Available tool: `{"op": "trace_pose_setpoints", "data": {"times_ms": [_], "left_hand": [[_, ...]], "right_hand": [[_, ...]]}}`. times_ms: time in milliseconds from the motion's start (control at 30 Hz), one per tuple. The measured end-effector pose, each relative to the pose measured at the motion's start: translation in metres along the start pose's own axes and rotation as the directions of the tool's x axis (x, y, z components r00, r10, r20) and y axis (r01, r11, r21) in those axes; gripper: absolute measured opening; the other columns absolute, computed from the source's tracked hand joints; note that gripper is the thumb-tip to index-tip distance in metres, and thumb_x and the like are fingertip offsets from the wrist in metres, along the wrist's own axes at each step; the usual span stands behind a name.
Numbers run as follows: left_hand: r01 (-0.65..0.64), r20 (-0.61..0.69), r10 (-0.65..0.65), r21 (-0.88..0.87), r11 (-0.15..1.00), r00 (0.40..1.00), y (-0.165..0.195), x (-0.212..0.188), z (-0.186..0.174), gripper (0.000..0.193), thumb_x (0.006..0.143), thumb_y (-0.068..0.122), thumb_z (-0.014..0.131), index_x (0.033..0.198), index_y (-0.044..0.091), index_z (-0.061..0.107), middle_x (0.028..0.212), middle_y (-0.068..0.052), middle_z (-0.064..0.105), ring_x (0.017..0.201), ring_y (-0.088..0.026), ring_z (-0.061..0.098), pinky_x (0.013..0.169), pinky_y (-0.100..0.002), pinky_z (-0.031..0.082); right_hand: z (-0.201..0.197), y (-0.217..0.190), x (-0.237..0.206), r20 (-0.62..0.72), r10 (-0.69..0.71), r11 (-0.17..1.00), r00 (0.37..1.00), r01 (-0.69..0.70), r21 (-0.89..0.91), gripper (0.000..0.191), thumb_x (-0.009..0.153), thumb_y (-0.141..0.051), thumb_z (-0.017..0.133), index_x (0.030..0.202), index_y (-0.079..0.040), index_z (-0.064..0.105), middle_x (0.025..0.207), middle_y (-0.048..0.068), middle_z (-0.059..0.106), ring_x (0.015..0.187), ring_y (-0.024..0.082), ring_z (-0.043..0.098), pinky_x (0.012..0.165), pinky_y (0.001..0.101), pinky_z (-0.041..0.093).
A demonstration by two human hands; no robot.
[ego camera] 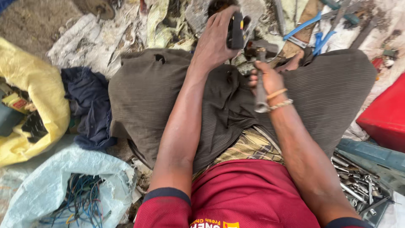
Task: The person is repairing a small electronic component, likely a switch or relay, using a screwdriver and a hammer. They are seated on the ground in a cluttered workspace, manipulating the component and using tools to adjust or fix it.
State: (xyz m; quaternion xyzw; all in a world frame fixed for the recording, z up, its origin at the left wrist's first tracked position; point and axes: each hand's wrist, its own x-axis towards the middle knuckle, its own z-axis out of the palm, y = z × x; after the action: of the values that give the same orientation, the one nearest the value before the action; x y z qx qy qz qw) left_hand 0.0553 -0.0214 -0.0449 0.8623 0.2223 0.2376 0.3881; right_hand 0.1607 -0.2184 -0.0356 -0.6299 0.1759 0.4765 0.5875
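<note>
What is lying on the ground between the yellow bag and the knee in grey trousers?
In the head view, a crumpled dark blue cloth lies between the yellow bag and the grey trousers, touching both.

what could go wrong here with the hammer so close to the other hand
1. The right hand grips a grey metal hammer whose head sits right beside the left hand holding a black and yellow block-shaped part; a missed blow could hit those fingers.
2. The work is over the lap in dark brown trousers, so a slip could strike the leg.
3. Loose blue-handled pliers lie nearby among the scrap and could snag a swing.
</note>
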Motion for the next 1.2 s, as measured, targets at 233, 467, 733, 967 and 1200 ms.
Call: {"op": "trace_pose_setpoints", "data": {"times_ms": [233,467,733,967,1200], "left_hand": [[0.099,0.066,-0.096,-0.047,0.994,0.993,-0.01,-0.001,0.007,0.114,0.064,0.018,0.102,0.157,0.016,0.035,0.133,-0.013,0.065,0.128,-0.037,0.061,0.111,-0.049,0.051],[-0.002,-0.017,0.002,-0.031,1.0,1.0,-0.009,-0.002,0.002,0.116,0.061,0.02,0.104,0.154,0.012,0.034,0.13,-0.018,0.065,0.123,-0.038,0.063,0.107,-0.05,0.052],[0.0,-0.017,0.0,-0.017,1.0,1.0,-0.006,0.0,-0.006,0.103,0.066,0.019,0.107,0.142,0.019,0.038,0.119,-0.014,0.071,0.112,-0.042,0.067,0.09,-0.051,0.057],[-0.018,-0.02,0.017,-0.062,0.998,1.0,0.001,0.002,-0.005,0.109,0.055,0.015,0.102,0.145,0.019,0.039,0.115,-0.013,0.07,0.109,-0.039,0.069,0.092,-0.05,0.057],[-0.026,-0.025,0.024,-0.088,0.996,0.999,-0.004,0.006,-0.004,0.107,0.059,0.013,0.104,0.145,0.017,0.039,0.12,-0.016,0.068,0.116,-0.04,0.066,0.096,-0.05,0.055]], "right_hand": [[-0.001,-0.003,-0.122,0.193,-0.669,0.604,0.718,0.676,-0.422,0.048,0.109,-0.015,0.06,0.15,0.0,0.04,0.096,0.006,0.065,0.061,0.01,0.063,0.047,0.0249,0.054],[0.035,-0.026,-0.142,0.281,-0.624,0.452,0.729,0.63,-0.631,0.057,0.111,-0.022,0.067,0.159,-0.002,0.041,0.09,0.007,0.069,0.06,0.01,0.066,0.05,0.0245,0.058],[0.022,-0.035,-0.161,0.438,-0.721,0.165,0.537,0.746,-0.645,0.07,0.114,-0.031,0.067,0.166,0.0,0.032,0.103,0.012,0.075,0.067,0.012,0.071,0.059,0.0261,0.057],[0.035,-0.037,-0.128,0.513,-0.654,-0.038,0.556,0.654,-0.756,0.061,0.111,-0.028,0.071,0.158,0.002,0.044,0.099,0.018,0.076,0.08,0.017,0.073,0.071,0.0298,0.057],[0.022,-0.031,-0.158,0.337,-0.686,0.297,0.645,0.671,-0.68,0.068,0.105,-0.024,0.067,0.161,0.0,0.037,0.103,0.018,0.074,0.062,0.012,0.063,0.056,0.026,0.053]]}}
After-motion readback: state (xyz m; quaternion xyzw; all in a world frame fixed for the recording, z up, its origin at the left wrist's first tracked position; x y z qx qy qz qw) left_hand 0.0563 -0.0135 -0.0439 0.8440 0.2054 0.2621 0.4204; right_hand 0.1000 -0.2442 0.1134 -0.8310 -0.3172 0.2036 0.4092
